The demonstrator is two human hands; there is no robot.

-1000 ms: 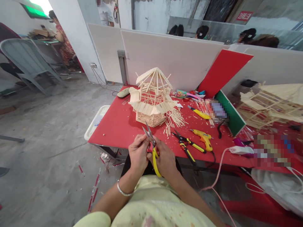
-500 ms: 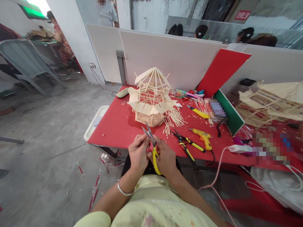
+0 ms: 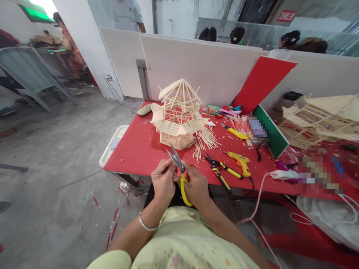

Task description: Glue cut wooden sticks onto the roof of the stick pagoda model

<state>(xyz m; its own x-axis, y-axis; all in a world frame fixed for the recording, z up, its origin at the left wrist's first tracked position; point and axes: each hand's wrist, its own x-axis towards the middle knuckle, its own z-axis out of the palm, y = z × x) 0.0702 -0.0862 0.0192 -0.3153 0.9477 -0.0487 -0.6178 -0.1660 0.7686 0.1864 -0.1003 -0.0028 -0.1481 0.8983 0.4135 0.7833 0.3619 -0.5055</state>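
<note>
The scissor blades look like smooth metal, the handles plastic, the stick model matt wood.

I am holding yellow-handled, grey-bladed scissors and wearing a spotted, pale yellow top. In from the near edge of the red worktop, a cream stick model is standing.

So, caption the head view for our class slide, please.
Right hand holds yellow-handled metal scissors before a pale wooden-stick model on a red table.
</note>
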